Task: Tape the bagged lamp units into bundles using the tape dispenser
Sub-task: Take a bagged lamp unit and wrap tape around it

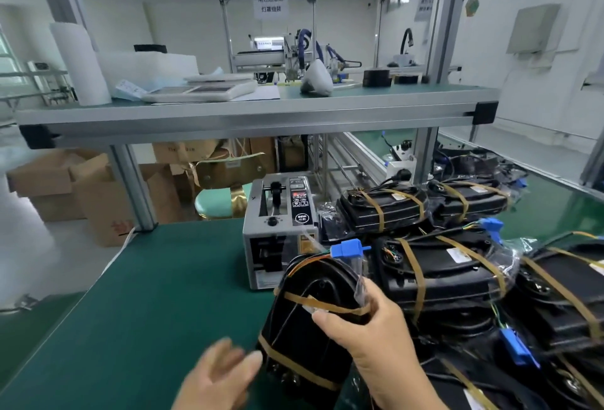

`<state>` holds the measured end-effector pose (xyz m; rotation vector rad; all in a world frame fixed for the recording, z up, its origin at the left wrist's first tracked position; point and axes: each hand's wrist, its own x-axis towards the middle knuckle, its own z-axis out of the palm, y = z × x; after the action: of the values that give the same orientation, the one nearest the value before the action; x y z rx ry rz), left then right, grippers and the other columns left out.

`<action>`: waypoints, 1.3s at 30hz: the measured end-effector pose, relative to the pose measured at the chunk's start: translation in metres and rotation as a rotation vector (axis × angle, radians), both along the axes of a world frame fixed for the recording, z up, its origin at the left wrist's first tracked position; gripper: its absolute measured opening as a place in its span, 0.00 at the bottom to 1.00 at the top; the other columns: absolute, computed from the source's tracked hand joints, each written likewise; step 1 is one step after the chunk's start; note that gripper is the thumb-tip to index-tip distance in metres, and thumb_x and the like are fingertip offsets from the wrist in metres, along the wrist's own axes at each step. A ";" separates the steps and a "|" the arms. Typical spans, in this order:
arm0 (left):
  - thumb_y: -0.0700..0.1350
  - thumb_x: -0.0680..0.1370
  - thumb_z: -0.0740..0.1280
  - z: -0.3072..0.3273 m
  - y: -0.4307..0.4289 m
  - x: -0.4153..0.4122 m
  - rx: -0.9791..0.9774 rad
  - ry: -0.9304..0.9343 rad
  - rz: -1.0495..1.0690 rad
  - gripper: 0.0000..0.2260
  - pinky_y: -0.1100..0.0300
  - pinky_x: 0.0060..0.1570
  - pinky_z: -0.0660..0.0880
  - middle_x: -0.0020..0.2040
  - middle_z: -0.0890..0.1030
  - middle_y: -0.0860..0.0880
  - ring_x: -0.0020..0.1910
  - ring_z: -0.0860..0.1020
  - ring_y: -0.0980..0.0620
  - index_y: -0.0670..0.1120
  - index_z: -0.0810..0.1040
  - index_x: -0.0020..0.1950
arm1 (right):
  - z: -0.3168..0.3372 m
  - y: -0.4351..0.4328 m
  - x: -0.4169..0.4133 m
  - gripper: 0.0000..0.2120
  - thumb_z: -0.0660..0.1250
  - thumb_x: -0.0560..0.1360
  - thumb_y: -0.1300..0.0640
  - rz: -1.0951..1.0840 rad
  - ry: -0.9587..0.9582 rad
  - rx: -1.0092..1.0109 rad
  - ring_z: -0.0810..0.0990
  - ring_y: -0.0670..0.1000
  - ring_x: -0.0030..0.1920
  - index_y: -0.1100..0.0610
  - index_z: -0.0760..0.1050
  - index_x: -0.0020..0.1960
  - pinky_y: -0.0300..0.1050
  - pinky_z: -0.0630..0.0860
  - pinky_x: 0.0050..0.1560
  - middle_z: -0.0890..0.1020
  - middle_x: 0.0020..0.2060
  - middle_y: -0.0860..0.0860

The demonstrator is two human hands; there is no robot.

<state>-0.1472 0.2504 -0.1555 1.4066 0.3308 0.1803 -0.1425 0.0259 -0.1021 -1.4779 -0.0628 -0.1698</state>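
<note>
Our left hand (219, 373), blurred with fingers spread, sits just beside the lower end of the bundle (300, 321). Our right hand (369, 331) grips its upper side. It stands on the counter (147, 295), before the tape dispenser (277, 236) and beside a pile (441, 266) of taped lamps.

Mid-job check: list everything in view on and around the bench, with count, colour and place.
bench mat: one, green, foreground.
tape dispenser: one, grey, mat centre.
held bundle: one, black, brown tape, front centre.
taped bundles: at least five, black, piled right.
blue connectors: three, on bundle wires.
upper shelf: one, grey, across the middle.
white roll: one, shelf left.
scale: one, white, on shelf.
cardboard boxes: several, brown, below shelf, left.
left hand: one, blurred, open, beside held bundle.
right hand: one, grips held bundle.
</note>
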 end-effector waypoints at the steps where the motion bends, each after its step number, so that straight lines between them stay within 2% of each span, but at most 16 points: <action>1: 0.32 0.69 0.76 0.015 -0.015 0.011 0.170 -0.069 0.050 0.22 0.57 0.54 0.77 0.51 0.85 0.47 0.47 0.81 0.52 0.51 0.80 0.57 | 0.001 -0.001 -0.001 0.23 0.80 0.57 0.51 0.007 -0.011 -0.032 0.86 0.47 0.47 0.41 0.81 0.51 0.41 0.82 0.47 0.87 0.46 0.48; 3: 0.40 0.70 0.78 0.044 -0.021 0.007 0.431 -0.321 0.033 0.19 0.68 0.48 0.75 0.50 0.85 0.56 0.49 0.80 0.59 0.64 0.81 0.51 | 0.003 -0.001 -0.001 0.24 0.80 0.59 0.53 0.027 -0.019 -0.092 0.86 0.46 0.48 0.44 0.81 0.54 0.42 0.81 0.50 0.87 0.47 0.47; 6: 0.56 0.74 0.72 0.084 -0.035 0.006 0.718 -0.587 -0.148 0.12 0.66 0.52 0.71 0.55 0.79 0.65 0.58 0.76 0.63 0.67 0.78 0.56 | 0.004 0.001 -0.002 0.25 0.80 0.60 0.56 0.078 -0.035 -0.152 0.86 0.47 0.49 0.46 0.80 0.55 0.39 0.79 0.49 0.87 0.47 0.48; 9: 0.43 0.73 0.74 0.095 -0.047 0.016 0.775 -0.692 -0.308 0.13 0.67 0.52 0.71 0.51 0.79 0.59 0.55 0.77 0.56 0.59 0.80 0.52 | 0.003 0.002 -0.001 0.24 0.80 0.61 0.56 0.146 -0.035 -0.194 0.85 0.47 0.50 0.40 0.80 0.54 0.38 0.79 0.50 0.87 0.49 0.48; 11: 0.34 0.73 0.74 0.093 -0.046 0.019 0.739 -0.777 -0.268 0.12 0.66 0.49 0.72 0.46 0.79 0.55 0.49 0.79 0.53 0.51 0.82 0.47 | 0.005 -0.001 0.000 0.24 0.81 0.62 0.52 0.172 -0.018 -0.208 0.85 0.48 0.52 0.40 0.80 0.56 0.44 0.80 0.55 0.87 0.50 0.49; 14: 0.35 0.73 0.72 0.081 -0.034 0.018 0.728 -0.919 -0.170 0.08 0.64 0.48 0.74 0.45 0.80 0.54 0.46 0.80 0.53 0.46 0.83 0.48 | 0.007 -0.007 0.004 0.20 0.75 0.67 0.42 0.206 0.026 -0.213 0.84 0.50 0.55 0.41 0.79 0.58 0.47 0.79 0.58 0.86 0.52 0.50; 17: 0.39 0.76 0.69 0.074 -0.036 0.011 0.916 -1.133 -0.188 0.08 0.61 0.43 0.76 0.44 0.81 0.51 0.43 0.80 0.51 0.46 0.82 0.53 | 0.008 -0.011 0.008 0.22 0.65 0.73 0.37 0.223 0.076 -0.175 0.81 0.54 0.59 0.51 0.80 0.58 0.52 0.76 0.64 0.84 0.54 0.54; 19: 0.38 0.76 0.68 0.076 -0.039 0.011 1.084 -1.209 -0.222 0.06 0.57 0.35 0.75 0.41 0.81 0.49 0.38 0.78 0.48 0.43 0.85 0.47 | 0.006 -0.015 0.009 0.25 0.60 0.77 0.37 0.240 0.093 -0.119 0.79 0.59 0.61 0.56 0.79 0.59 0.61 0.72 0.67 0.82 0.56 0.59; 22: 0.36 0.71 0.73 0.085 -0.046 0.012 1.391 -1.164 -0.253 0.04 0.57 0.30 0.71 0.37 0.77 0.50 0.35 0.74 0.50 0.43 0.83 0.39 | 0.009 -0.016 0.008 0.22 0.57 0.81 0.40 0.334 0.110 -0.058 0.79 0.55 0.64 0.51 0.77 0.66 0.58 0.71 0.67 0.82 0.60 0.55; 24: 0.33 0.66 0.77 0.088 -0.052 0.012 1.440 -1.063 -0.316 0.10 0.59 0.30 0.70 0.37 0.75 0.51 0.35 0.73 0.51 0.44 0.80 0.36 | 0.009 -0.014 0.009 0.18 0.68 0.74 0.42 0.322 0.092 -0.127 0.82 0.53 0.60 0.45 0.79 0.62 0.58 0.76 0.64 0.84 0.57 0.53; 26: 0.33 0.66 0.78 0.091 -0.054 0.012 1.337 -1.005 -0.406 0.11 0.59 0.33 0.73 0.39 0.76 0.53 0.37 0.76 0.53 0.47 0.81 0.39 | 0.006 -0.014 0.010 0.19 0.78 0.67 0.49 0.269 0.063 -0.179 0.84 0.51 0.55 0.43 0.80 0.57 0.52 0.80 0.59 0.85 0.53 0.51; 28: 0.38 0.70 0.75 0.100 -0.047 0.013 1.032 -0.931 -0.504 0.09 0.63 0.43 0.75 0.45 0.79 0.57 0.44 0.79 0.56 0.49 0.83 0.47 | 0.002 -0.016 0.008 0.21 0.79 0.67 0.56 0.280 0.040 -0.162 0.84 0.51 0.56 0.47 0.80 0.58 0.47 0.80 0.56 0.85 0.53 0.52; 30: 0.47 0.72 0.74 0.113 -0.037 0.018 0.817 -0.854 -0.453 0.09 0.69 0.49 0.72 0.48 0.79 0.58 0.49 0.80 0.55 0.53 0.83 0.52 | 0.003 -0.017 0.005 0.23 0.78 0.68 0.58 0.303 0.027 -0.162 0.84 0.50 0.56 0.46 0.79 0.60 0.41 0.79 0.55 0.85 0.54 0.51; 32: 0.55 0.71 0.73 0.126 -0.030 0.025 0.914 -0.828 -0.343 0.15 0.72 0.56 0.68 0.52 0.76 0.60 0.56 0.77 0.56 0.56 0.81 0.57 | 0.004 -0.016 0.003 0.25 0.78 0.67 0.56 0.318 0.000 -0.192 0.83 0.49 0.58 0.42 0.78 0.61 0.40 0.78 0.56 0.85 0.56 0.49; 35: 0.59 0.70 0.72 0.138 -0.031 0.039 1.065 -0.826 -0.494 0.20 0.66 0.64 0.65 0.56 0.73 0.62 0.63 0.72 0.53 0.55 0.82 0.59 | 0.006 -0.010 0.000 0.27 0.79 0.65 0.53 0.320 -0.023 -0.263 0.83 0.47 0.58 0.37 0.76 0.60 0.42 0.78 0.57 0.84 0.57 0.46; 39: 0.50 0.73 0.74 0.149 -0.041 0.050 0.971 -0.853 -0.755 0.06 0.60 0.52 0.72 0.44 0.78 0.57 0.51 0.75 0.52 0.49 0.86 0.44 | 0.006 -0.004 -0.003 0.31 0.81 0.62 0.52 0.354 -0.024 -0.314 0.83 0.46 0.58 0.38 0.74 0.61 0.43 0.78 0.59 0.84 0.56 0.45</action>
<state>-0.0972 0.2090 -0.0070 2.1252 -1.1286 0.3107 -0.1450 0.0221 -0.0962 -1.7500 -0.3818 0.1155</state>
